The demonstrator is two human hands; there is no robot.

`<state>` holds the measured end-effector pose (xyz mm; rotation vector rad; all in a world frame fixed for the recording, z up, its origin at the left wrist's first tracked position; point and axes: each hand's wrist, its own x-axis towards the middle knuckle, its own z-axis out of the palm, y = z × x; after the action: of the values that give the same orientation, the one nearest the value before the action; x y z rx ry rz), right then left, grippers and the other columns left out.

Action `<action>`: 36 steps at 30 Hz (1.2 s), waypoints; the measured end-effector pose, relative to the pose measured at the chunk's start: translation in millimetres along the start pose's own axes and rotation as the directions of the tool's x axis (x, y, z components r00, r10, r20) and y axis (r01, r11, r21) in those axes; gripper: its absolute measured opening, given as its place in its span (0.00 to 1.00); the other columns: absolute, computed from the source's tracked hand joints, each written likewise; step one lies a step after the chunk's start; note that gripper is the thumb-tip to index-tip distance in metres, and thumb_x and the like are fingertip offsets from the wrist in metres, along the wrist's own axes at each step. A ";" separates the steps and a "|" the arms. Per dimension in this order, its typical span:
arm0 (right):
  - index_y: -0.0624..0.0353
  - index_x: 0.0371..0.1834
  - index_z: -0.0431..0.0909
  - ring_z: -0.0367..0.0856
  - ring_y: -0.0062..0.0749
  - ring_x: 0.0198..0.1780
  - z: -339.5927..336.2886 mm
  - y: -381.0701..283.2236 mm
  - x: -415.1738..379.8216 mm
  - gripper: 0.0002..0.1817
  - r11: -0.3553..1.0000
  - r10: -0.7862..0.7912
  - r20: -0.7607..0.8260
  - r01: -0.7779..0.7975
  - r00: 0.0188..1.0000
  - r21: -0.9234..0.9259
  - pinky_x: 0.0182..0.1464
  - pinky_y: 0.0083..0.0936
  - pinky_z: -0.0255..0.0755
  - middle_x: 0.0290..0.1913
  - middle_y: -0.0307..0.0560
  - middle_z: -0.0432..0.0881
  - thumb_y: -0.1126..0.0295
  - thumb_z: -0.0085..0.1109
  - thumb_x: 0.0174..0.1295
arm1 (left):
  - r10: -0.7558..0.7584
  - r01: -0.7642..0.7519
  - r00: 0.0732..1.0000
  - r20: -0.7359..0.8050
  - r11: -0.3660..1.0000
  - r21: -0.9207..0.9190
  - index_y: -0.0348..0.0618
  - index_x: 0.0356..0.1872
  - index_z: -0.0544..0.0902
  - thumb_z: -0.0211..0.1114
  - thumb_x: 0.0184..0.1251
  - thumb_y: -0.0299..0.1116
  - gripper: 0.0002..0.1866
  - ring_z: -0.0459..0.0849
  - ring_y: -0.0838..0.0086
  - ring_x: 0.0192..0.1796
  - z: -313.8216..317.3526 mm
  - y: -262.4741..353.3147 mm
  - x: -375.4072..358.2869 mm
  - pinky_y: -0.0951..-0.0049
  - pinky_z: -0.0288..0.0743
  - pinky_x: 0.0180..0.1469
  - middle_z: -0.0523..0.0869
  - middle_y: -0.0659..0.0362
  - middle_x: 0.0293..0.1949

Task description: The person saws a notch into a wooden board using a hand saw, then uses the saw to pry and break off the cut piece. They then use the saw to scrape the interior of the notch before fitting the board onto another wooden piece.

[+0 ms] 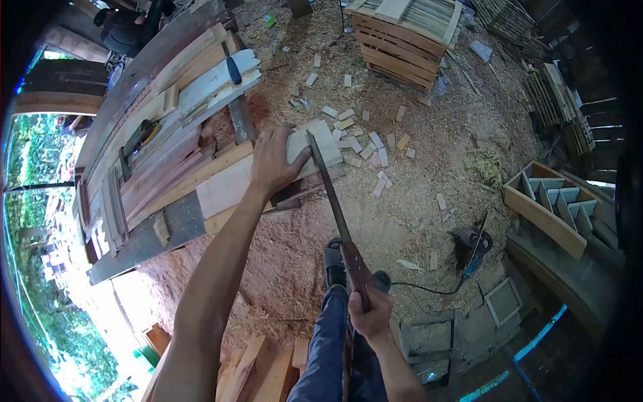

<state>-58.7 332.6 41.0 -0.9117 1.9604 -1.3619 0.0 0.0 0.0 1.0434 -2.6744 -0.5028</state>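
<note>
The left hand (276,159) lies palm-down on a pale board (230,185), its fingers close together and its thumb stretched out toward the blade of a handsaw (339,220). At 5 o'clock from it, the right hand (372,309) is wrapped around the saw's handle, low and close to the person's legs.

The board runs from 8 o'clock to 2 o'clock. The saw's long axis goes from the right hand up to between 11 and 12, so the two lines cross at a steep angle near the board's 2 o'clock end. The left hand is much the nearer to that crossing, with the thumb just beside the blade; the right hand is well apart from it. Whether the teeth sit in the wood cannot be told.

The board rests over a dark bench (151,248) with other planks. From the left hand, a blue-handled tool (233,70) lies at 11 o'clock and a black-and-yellow tool (138,139) at 9.

Small wood blocks (368,150) are scattered on the floor near 3 o'clock, past the blade. From the right hand, a power tool (473,249) lies at 2 o'clock, and beyond it a compartmented box (544,216).
</note>
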 end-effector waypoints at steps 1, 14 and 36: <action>0.62 0.17 0.75 0.78 0.48 0.18 -0.4 1.0 3.1 0.16 1.000 -0.019 0.012 0.019 1.000 -0.013 0.22 0.37 0.67 0.16 0.53 0.74 0.64 0.61 0.60 | 0.011 -0.011 1.000 -0.018 1.000 0.007 0.37 0.55 0.73 0.66 0.60 0.47 0.29 0.74 0.51 0.57 -1.5 1.9 -0.4 0.55 0.65 0.61 0.79 0.46 0.51; 0.64 0.17 0.72 0.70 0.34 0.12 30.4 -14.2 46.3 0.21 0.992 0.117 0.010 -0.117 0.993 0.036 0.19 0.32 0.60 0.11 0.48 0.66 0.61 0.56 0.64 | 0.007 -0.008 1.000 -0.022 0.999 -0.036 0.36 0.53 0.73 0.68 0.58 0.43 0.27 0.75 0.51 0.54 -7.6 1.9 7.0 0.56 0.66 0.58 0.79 0.46 0.48; 0.65 0.18 0.71 0.61 0.21 0.13 13.4 -48.9 65.5 0.23 0.971 0.227 0.098 -0.233 0.969 0.050 0.19 0.29 0.53 0.11 0.41 0.60 0.59 0.56 0.67 | 0.014 -0.018 0.997 -0.081 0.998 -0.055 0.35 0.52 0.74 0.67 0.57 0.44 0.27 0.74 0.52 0.56 -9.3 4.1 4.5 0.56 0.63 0.60 0.79 0.46 0.50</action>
<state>-77.5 261.0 78.1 -0.6812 1.8788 -1.2182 -2.7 -2.4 10.6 1.0039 -2.5816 -0.5173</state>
